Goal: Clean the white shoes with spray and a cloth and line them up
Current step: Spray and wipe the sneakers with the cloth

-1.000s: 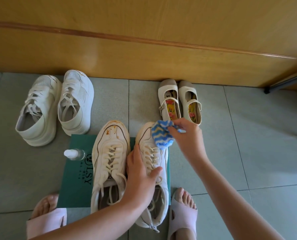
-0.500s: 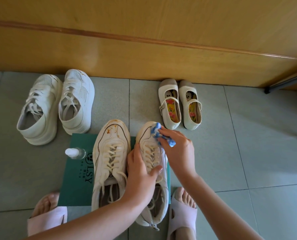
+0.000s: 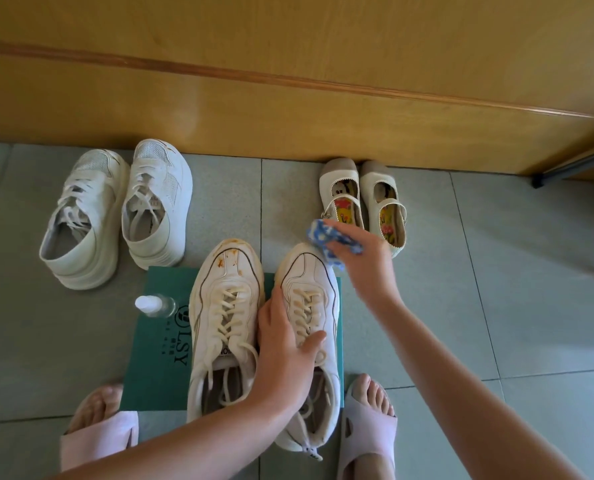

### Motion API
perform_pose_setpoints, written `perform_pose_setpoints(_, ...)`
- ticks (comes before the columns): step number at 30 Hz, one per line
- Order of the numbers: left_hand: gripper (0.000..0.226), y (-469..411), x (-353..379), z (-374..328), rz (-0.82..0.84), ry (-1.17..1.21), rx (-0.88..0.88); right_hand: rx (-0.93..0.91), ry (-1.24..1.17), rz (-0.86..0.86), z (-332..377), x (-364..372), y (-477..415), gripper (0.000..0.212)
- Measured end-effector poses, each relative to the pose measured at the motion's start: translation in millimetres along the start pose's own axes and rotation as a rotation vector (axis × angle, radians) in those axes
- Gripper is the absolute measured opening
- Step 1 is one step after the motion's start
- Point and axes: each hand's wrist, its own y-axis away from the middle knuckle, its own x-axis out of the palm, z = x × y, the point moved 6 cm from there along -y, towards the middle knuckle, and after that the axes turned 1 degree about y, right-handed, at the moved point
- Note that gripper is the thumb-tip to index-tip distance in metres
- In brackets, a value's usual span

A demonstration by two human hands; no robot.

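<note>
Nearby, spray bottle [image 3: 155, 305] beside stained sneaker [image 3: 227, 299].

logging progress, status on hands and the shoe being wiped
Left hand grips clean-toed sneaker. Right hand holds blue cloth at its toe. Stained sneaker beside it. Nothing blocking.

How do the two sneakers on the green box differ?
The stained sneaker has orange-brown toe spots; the held sneaker looks clean there. The left hand grips the held sneaker, not the stained sneaker; the right hand holds a blue cloth at its toe. Both white, laced.
</note>
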Motion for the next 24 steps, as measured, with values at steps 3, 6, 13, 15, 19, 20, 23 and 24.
perform_pose_setpoints(3, 0.083, -1, 0, 0, 0.0, -0.002, -0.009, -0.081, 0.146, 0.061, 6, 19, -6, 0.028)
perform_pose_setpoints(6, 0.082, -1, 1, 2, -0.003, -0.01, -0.003, -0.191, 0.253, 0.011, 10, 14, 4, 0.026)
perform_pose_setpoints(13, 0.078, -1, 1, 1, -0.015, 0.004, 0.013, -0.486, 0.351, 0.204, 40, 21, 46, 0.026)
perform_pose_setpoints(15, 0.079, 1, 1, 0, -0.003, -0.005, 0.016, -0.362, 0.213, 0.196, 42, 8, 31, 0.027)
perform_pose_setpoints(19, 0.081, 2, 2, 2, -0.006, 0.002, -0.022, -0.175, 0.372, 0.013, 41, 5, -17, 0.026)
perform_pose_setpoints(20, 0.081, 2, 1, 2, -0.012, 0.001, -0.026, -0.171, 0.444, 0.072, 41, 16, -23, 0.025)
perform_pose_setpoints(23, 0.082, 2, 1, 1, -0.03, 0.008, -0.051, -0.269, 0.654, 0.279, 45, 48, -21, 0.023)
perform_pose_setpoints(24, 0.083, 2, 1, 1, -0.036, 0.011, -0.059, -0.321, 0.7, 0.302, 49, 53, -18, 0.022)
